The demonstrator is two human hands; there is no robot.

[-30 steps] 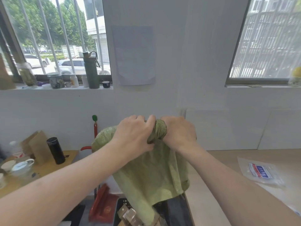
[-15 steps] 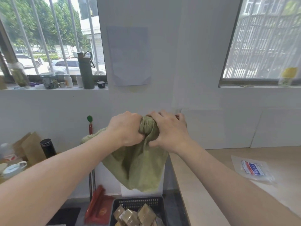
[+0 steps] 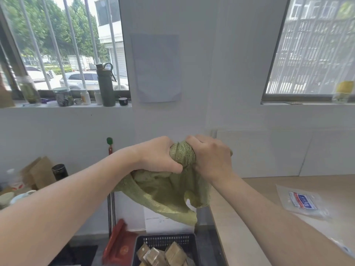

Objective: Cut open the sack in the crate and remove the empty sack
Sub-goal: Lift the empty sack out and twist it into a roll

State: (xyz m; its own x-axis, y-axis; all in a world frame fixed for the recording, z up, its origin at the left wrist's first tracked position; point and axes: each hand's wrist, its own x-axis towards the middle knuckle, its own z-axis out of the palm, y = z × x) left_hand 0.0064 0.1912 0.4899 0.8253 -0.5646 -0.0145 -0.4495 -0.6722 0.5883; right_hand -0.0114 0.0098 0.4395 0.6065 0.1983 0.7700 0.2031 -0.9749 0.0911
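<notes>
The empty green sack hangs in the air in front of me, bunched into a roll at its top. My left hand grips the roll from the left and my right hand grips it from the right, both closed on the cloth. The loose lower part droops below my hands. Straight beneath it on the floor stands the black plastic crate, holding several tan wrapped blocks.
A light wooden counter runs along the right with a clear plastic packet on it. A red dustpan leans left of the crate. A cluttered table with a black flask stands at far left. Bottles line the windowsill.
Both hands have kept bunching the sack, so more cloth is rolled up and less hangs down. The sack's lower edge now hangs well clear of the crate.
</notes>
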